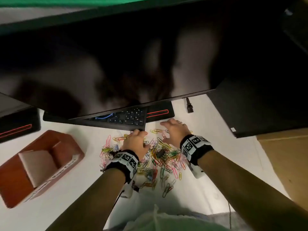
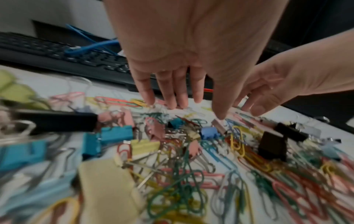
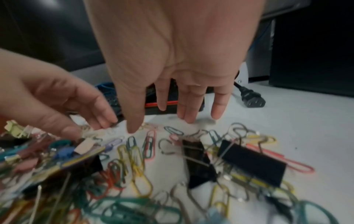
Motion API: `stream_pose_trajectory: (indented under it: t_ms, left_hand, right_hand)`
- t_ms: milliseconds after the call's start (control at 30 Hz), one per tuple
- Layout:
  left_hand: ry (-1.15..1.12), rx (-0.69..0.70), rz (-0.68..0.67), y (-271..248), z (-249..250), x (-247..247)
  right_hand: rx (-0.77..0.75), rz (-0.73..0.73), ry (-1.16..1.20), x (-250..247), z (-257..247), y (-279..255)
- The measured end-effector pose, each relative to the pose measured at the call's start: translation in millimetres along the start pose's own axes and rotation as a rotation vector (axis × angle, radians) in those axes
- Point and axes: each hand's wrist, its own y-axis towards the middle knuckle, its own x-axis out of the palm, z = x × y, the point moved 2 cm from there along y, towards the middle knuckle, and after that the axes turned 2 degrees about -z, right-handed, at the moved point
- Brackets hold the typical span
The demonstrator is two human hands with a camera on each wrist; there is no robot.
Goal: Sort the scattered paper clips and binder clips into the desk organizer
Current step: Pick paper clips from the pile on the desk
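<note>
A heap of coloured paper clips [image 1: 166,162] mixed with binder clips lies on the white desk in front of me. Among them are blue binder clips [image 2: 114,134], a yellow one [image 2: 145,146] and black ones [image 3: 252,162]. My left hand [image 1: 135,139] hovers palm down over the heap's far left part, fingers straight, fingertips [image 2: 172,104] just above the clips. My right hand [image 1: 173,132] is spread over the far right part, its fingertips [image 3: 188,119] near the desk. Neither hand holds anything. The brown wooden organizer [image 1: 15,180] stands at the left, its compartments showing nothing inside.
A black keyboard [image 1: 123,120] with a blue cable on it lies just beyond the hands, under a large dark monitor [image 1: 133,55]. A black power plug [image 1: 190,108] lies at the back right. A cardboard box [image 1: 283,164] borders the desk's right edge.
</note>
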Motion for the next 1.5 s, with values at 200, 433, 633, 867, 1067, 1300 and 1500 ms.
stream_pose_trajectory:
  t_ms: [200, 433, 633, 867, 1067, 1300, 1500]
  left_hand:
    - [0.13, 0.14, -0.031, 9, 13, 16]
    - [0.059, 0.09, -0.042, 18, 14, 17]
    - [0.006, 0.082, -0.085, 22, 10, 10]
    - [-0.176, 0.087, -0.073, 10, 2, -4]
    - [-0.199, 0.13, -0.013, 5, 1, -8]
    - [-0.191, 0.134, 0.038, 2, 8, -12]
    - [-0.015, 0.275, -0.046, 18, 26, 3]
  right_hand:
    - [-0.032, -0.037, 0.026, 16, 3, 5]
    - [-0.006, -0.033, 0.069, 24, 6, 1]
    - [0.059, -0.08, 0.057, 26, 6, 4]
    - [0.047, -0.044, 0.207, 26, 12, -5]
    - [0.033, -0.006, 0.249, 24, 15, -13]
    - [0.034, -0.037, 0.28, 22, 18, -13]
    - [0.042, -0.005, 0.299, 22, 21, -14]
